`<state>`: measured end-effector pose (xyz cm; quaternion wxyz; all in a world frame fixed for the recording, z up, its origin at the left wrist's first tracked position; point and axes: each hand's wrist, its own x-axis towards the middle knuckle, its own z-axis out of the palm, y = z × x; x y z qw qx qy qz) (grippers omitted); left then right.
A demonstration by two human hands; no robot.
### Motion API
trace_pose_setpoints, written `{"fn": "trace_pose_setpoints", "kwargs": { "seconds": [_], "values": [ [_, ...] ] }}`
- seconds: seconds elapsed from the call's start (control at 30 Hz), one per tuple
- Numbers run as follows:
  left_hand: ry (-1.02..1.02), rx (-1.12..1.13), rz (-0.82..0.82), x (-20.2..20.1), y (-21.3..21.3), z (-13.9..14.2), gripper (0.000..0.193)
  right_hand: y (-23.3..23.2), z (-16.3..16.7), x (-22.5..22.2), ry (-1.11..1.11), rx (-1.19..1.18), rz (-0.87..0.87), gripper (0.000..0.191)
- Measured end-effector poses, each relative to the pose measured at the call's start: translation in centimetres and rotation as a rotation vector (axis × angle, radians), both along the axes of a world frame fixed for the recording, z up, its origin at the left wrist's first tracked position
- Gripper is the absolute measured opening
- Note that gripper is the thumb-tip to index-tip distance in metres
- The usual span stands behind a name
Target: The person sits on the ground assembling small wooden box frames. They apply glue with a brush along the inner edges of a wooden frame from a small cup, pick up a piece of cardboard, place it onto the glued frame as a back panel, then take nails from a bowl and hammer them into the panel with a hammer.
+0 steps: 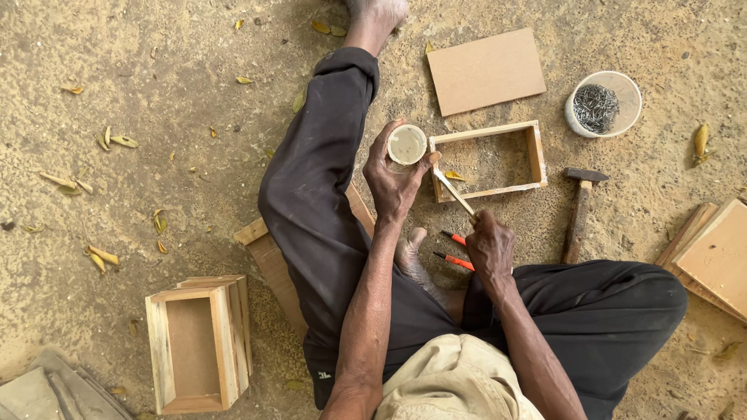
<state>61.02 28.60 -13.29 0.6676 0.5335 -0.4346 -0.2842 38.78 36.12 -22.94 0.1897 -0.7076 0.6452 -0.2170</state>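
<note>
My left hand [391, 177] holds a small round white cup [407, 144] of pale glue just left of an open wooden frame [535, 152] lying on the sandy ground. My right hand [490, 247] grips a thin wooden stick [454, 192] whose far tip touches the frame's near left corner. A dry leaf lies inside the frame. Red-handled pliers [454, 250] lie on the ground under my right hand, partly hidden by it.
A flat board [485, 71] lies beyond the frame. A white tub of nails [603, 103] and a hammer [579, 212] are to the right. Stacked boards [716, 257] sit at far right, finished wooden boxes [198, 342] at lower left. My legs span the middle.
</note>
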Motion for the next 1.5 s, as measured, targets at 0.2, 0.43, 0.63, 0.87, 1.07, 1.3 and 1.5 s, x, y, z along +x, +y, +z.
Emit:
{"fn": "trace_pose_setpoints", "kwargs": {
  "seconds": [0.2,0.43,0.63,0.87,1.07,1.3,1.5],
  "values": [
    [-0.005,0.012,0.006,0.1,0.1,-0.2,0.069,-3.3,0.6,1.3,0.065,-0.010,-0.006,0.016],
    [0.005,0.029,-0.005,0.2,0.1,-0.6,0.069,-4.9,1.0,2.2,-0.004,-0.056,0.007,0.013],
    [0.059,0.018,-0.009,0.3,0.1,-0.6,0.068,-2.2,0.3,0.9,0.108,-0.052,0.062,0.010],
    [0.061,-0.014,-0.037,-0.1,0.5,-0.7,0.069,1.0,1.1,-0.2,0.010,0.026,-0.002,0.010],
    [0.041,0.015,-0.031,-0.2,0.6,-0.8,0.070,0.1,0.3,-0.7,0.039,-0.030,-0.007,0.012],
    [0.046,0.007,-0.033,0.1,0.3,-1.2,0.071,2.4,0.9,-2.1,0.121,0.124,0.018,0.006],
    [0.073,-0.005,-0.046,0.0,0.2,-1.4,0.071,3.9,2.2,-1.8,0.062,0.028,-0.021,0.004]
  ]
}}
